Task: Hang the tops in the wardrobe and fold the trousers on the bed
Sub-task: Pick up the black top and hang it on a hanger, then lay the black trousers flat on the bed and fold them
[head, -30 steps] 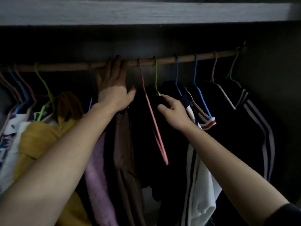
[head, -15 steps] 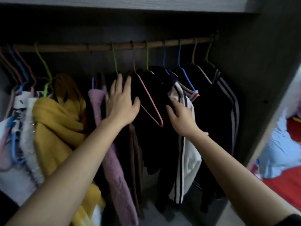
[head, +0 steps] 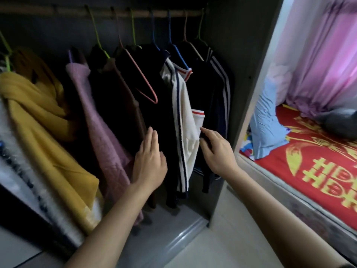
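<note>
Left hand (head: pixel 149 163) flat, right hand (head: pixel 216 149) loose, both empty beside our white striped top (head: pixel 185 120) | tops (head: pixel 100 120) hung on wardrobe rail (head: pixel 141 14) | trousers (unseen on bed (head: pixel 318 151)) we judge left to fold

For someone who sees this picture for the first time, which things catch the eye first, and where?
The red bedspread with gold patterns glows at the right, outside the wardrobe. Inside, a mustard-yellow garment hangs at the left. In the middle, the left hand and the right hand reach toward dark tops and a white striped top.
</note>
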The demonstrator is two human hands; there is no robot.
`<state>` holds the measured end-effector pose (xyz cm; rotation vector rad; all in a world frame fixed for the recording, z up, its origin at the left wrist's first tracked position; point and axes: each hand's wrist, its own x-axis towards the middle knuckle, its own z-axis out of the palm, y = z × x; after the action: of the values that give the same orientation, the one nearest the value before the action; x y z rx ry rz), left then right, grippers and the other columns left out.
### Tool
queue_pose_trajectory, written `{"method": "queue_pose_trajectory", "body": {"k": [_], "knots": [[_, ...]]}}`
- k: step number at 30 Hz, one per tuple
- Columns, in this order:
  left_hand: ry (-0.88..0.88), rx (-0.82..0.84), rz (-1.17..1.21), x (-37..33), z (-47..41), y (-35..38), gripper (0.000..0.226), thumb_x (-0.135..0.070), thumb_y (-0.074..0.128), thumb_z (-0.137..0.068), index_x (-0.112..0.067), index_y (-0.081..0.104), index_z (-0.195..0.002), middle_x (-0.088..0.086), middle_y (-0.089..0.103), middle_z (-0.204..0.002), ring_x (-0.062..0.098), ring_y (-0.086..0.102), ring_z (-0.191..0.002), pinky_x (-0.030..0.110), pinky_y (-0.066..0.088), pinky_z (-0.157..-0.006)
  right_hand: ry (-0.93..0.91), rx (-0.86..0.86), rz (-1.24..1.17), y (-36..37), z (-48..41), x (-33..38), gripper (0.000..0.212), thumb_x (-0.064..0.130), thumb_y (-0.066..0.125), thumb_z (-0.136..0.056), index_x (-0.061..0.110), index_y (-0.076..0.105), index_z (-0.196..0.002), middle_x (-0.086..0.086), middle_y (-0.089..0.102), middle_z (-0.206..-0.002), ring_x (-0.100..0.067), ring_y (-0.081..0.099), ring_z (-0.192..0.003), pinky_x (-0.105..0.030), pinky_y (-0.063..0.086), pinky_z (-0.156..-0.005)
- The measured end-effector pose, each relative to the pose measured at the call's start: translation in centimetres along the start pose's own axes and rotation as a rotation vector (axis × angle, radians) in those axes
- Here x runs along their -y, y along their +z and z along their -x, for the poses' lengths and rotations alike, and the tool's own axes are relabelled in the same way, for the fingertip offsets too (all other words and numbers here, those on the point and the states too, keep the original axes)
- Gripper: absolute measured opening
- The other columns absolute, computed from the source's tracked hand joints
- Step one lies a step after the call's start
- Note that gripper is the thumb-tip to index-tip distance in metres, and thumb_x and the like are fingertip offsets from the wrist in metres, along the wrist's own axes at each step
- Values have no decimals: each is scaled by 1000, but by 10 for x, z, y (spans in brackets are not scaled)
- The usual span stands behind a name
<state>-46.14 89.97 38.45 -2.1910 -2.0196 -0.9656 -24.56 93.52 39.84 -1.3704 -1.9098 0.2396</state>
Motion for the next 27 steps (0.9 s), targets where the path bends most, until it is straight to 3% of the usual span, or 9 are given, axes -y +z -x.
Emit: {"method": "queue_pose_trajectory", "body": {"k": [3, 8, 11, 14, 21, 27], "knots": [[33, 69, -42, -23, 17, 16, 67, -17, 44, -98, -7, 13, -157, 6, 5, -165, 25, 19, -149, 39, 26, -118, 23, -7, 31, -14, 31, -22, 45, 30, 50, -101, 18, 48, -145, -2, 51, -145, -19, 46, -135, -30, 37, -109], [130, 64, -87, -101, 19, 52, 63, -22, 38, -99, -6, 16, -156, 9, 9, -164, 24, 13, -151, 41, 21, -120, 48, -62, 119, -73, 88, -84, 47, 25, 56, -98, 12, 50, -143, -11, 47, -149, -27, 43, -137, -37, 33, -114], [183, 79, -36, -184, 16, 92, 64, -21, 43, -99, -5, 19, -155, 9, 10, -164, 24, 14, -151, 41, 18, -121, 100, -118, 190, -136, 127, -142, 46, 28, 54, -100, 14, 50, -143, -9, 46, -150, -25, 40, -139, -30, 28, -114], [326, 136, 12, -284, 19, 140, 66, -27, 32, -93, -1, 25, -153, 14, 17, -162, 28, 20, -149, 42, 21, -120, 222, -123, 266, -208, 171, -207, 50, 33, 52, -101, 17, 45, -148, -6, 39, -155, -24, 35, -143, -32, 28, -115], [567, 294, 139, -500, 49, 257, 64, -25, 38, -99, -10, 15, -156, 5, 7, -165, 20, 12, -151, 40, 20, -118, 566, -265, 325, -348, 278, -340, 52, 45, 45, -102, 26, 39, -149, 3, 33, -158, -16, 26, -147, -39, 32, -115], [767, 408, 201, -622, 48, 333, 66, -25, 39, -99, -13, 9, -157, 2, 2, -166, 17, 8, -151, 39, 19, -118, 745, -354, 351, -413, 308, -427, 52, 40, 48, -101, 25, 39, -149, 2, 35, -157, -15, 28, -146, -39, 33, -116]]}}
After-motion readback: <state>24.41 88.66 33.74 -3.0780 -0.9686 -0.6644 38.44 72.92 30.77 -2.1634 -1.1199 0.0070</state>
